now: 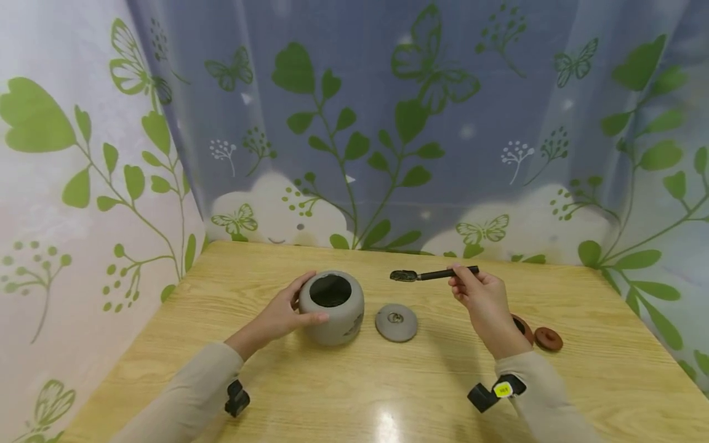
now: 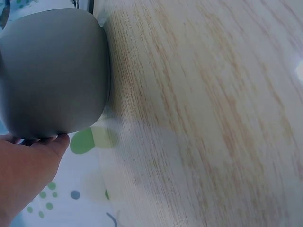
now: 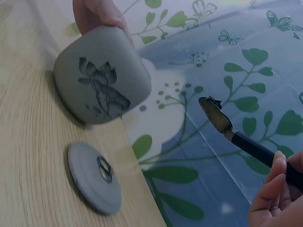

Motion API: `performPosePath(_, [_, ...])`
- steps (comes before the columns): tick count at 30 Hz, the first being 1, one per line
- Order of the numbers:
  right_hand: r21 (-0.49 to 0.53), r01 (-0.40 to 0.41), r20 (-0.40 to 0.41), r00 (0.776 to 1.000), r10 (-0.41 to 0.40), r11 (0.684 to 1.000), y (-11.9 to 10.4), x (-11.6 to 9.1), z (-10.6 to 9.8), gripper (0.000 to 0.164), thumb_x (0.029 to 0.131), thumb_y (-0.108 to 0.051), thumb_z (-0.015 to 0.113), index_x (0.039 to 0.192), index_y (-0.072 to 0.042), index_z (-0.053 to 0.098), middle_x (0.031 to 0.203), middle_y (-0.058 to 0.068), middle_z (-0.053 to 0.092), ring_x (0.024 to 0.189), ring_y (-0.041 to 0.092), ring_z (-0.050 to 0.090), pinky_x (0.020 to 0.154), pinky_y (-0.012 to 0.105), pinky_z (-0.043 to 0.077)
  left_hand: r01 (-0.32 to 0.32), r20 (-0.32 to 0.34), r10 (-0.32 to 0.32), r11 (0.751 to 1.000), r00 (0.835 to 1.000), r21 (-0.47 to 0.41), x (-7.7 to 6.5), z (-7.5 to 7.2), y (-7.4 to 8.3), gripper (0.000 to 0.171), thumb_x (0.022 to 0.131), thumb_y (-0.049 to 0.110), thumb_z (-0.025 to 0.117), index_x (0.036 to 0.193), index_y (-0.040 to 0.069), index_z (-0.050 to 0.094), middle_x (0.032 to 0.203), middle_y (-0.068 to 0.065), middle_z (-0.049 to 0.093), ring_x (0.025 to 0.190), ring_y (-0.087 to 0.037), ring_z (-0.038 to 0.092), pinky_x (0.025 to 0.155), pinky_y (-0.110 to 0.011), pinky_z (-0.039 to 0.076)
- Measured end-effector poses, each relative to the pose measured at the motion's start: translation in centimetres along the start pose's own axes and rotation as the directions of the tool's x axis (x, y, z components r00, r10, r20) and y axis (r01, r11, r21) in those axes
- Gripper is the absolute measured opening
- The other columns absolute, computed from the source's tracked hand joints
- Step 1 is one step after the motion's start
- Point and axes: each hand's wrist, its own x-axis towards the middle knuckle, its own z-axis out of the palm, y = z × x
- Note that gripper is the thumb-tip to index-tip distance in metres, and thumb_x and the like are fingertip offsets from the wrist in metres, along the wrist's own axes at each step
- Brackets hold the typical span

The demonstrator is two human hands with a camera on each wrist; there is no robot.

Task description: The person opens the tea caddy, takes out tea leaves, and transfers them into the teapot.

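My left hand (image 1: 284,312) holds the side of a round grey tea jar (image 1: 332,329), thumb across its near side. The jar stands on the table with its mouth uncovered, dark inside. A dark lotus drawing marks its wall in the right wrist view. My right hand (image 1: 483,303) pinches the black handle of a tea scoop (image 3: 253,146), raised above the table to the right of the jar. Dark tea leaves (image 3: 214,102) lie on the scoop's blade. The jar's grey lid (image 1: 396,326), topped by a ring knob, lies on the table between the hands.
Behind my right wrist sits a reddish-brown pot (image 1: 524,328), partly hidden, with its small brown lid (image 1: 549,339) beside it. The wooden table (image 1: 343,394) meets a leaf-and-butterfly curtain (image 1: 354,123) at the back and sides.
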Motion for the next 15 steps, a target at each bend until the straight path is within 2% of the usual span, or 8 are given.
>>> performPosePath(3, [-0.001,-0.007,-0.023,1.0,0.007,1.0,-0.2,-0.3,-1.5,0.032,0.094,-0.029,0.063,0.109,-0.001,0.061,0.077,-0.002,0.063,0.067,0.006,0.056,0.062,0.017,0.05,-0.004,-0.003,0.004,1.0,1.0,-0.002,-0.1,0.0,0.0,0.097,0.08,0.031,0.08,0.154,0.021,0.019,0.158,-0.007,0.019,0.142,-0.032,0.027,0.11,-0.052,0.032])
performPosePath(9, [0.053,0.013,-0.063,0.998,-0.01,0.998,-0.7,-0.6,-4.2,0.017,0.092,-0.027,0.065,0.093,-0.01,0.069,0.074,-0.003,0.063,0.064,0.005,0.056,0.06,0.017,0.05,-0.012,-0.004,0.012,1.0,1.0,-0.002,-0.1,0.0,0.0,0.097,0.079,0.031,0.08,0.154,0.021,0.019,0.158,-0.007,0.02,0.142,-0.032,0.028,0.11,-0.052,0.032])
performPosePath(15, [0.077,0.04,-0.059,0.998,-0.036,0.996,-0.9,-1.3,-6.8,0.017,0.091,-0.03,0.067,0.092,-0.013,0.07,0.076,-0.002,0.063,0.063,0.007,0.055,0.057,0.018,0.049,-0.013,-0.007,0.013,1.0,1.0,0.002,0.0,0.0,0.1,0.097,0.079,0.031,0.081,0.154,0.021,0.02,0.158,-0.007,0.02,0.141,-0.032,0.029,0.11,-0.052,0.032])
